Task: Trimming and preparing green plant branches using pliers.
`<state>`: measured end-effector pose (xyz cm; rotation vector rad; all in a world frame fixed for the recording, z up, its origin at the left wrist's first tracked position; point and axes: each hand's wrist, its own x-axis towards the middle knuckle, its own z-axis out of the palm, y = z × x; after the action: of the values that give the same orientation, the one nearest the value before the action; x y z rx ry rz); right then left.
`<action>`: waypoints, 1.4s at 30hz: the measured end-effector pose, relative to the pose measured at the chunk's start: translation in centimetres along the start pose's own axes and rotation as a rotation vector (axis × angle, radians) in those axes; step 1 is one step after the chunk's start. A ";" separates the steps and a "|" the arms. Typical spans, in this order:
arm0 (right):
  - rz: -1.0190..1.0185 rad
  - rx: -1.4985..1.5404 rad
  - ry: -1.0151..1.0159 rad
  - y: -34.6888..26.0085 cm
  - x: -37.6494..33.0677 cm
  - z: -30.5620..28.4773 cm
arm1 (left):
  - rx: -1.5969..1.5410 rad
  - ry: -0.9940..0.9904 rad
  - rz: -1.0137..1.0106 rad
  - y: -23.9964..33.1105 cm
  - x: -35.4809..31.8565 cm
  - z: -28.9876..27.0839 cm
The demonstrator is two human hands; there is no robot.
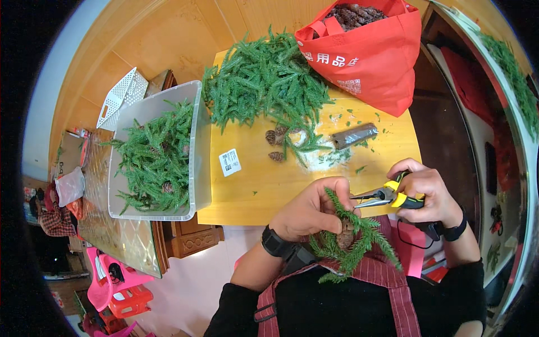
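My left hand (pixel 311 209) grips a bundle of green fir sprigs with a brown pine cone (pixel 346 236), held close to my chest over the near edge of the yellow table (pixel 264 185). My right hand (pixel 429 194) holds yellow-and-black pliers (pixel 387 197), whose tips point left and touch the bundle near my left fingers. A black band sits on each wrist.
A heap of green fir sprigs (pixel 264 81) lies at the table's far side, with loose pine cones (pixel 275 137) and a grey wire roll (pixel 353 135) nearer. A red bag of cones (pixel 368 53) stands at the far right. A clear bin of sprigs (pixel 154 157) sits to the left.
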<state>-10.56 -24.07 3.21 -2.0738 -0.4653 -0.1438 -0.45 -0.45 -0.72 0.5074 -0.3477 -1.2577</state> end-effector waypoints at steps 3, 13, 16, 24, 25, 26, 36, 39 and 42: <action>-0.024 0.000 0.011 0.1 0.0 0.1 | -0.008 -0.013 0.013 -0.3 0.0 -0.1; -0.049 -0.110 0.025 -0.6 0.1 -0.3 | -0.020 -0.002 0.027 0.0 -0.1 -0.1; -0.022 -0.168 0.041 -1.3 0.2 -0.6 | 0.057 0.049 0.048 0.5 -0.1 0.0; 0.116 -0.150 0.048 -2.3 0.1 -0.8 | 0.559 0.210 0.272 1.6 -0.5 0.2; 0.119 -0.147 0.044 -1.9 -0.1 -0.7 | 0.631 0.212 0.339 1.6 -0.5 0.3; 0.122 -0.145 0.039 -1.7 -0.3 -0.7 | 0.632 0.214 0.340 1.5 -0.5 0.4; 0.298 -0.128 0.105 -3.0 -0.3 -0.3 | 0.975 0.241 0.574 1.1 -0.4 0.7; 0.187 -0.183 0.145 -2.8 -0.5 -0.7 | 1.203 0.307 0.693 1.3 -0.3 1.1; 0.185 -0.191 0.133 -2.9 -0.6 -0.5 | 1.400 0.366 0.818 1.4 -0.3 1.5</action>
<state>-12.17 -23.36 5.62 -2.2650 -0.1832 -0.2219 -0.16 -0.11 1.27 1.5469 -0.9905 0.0583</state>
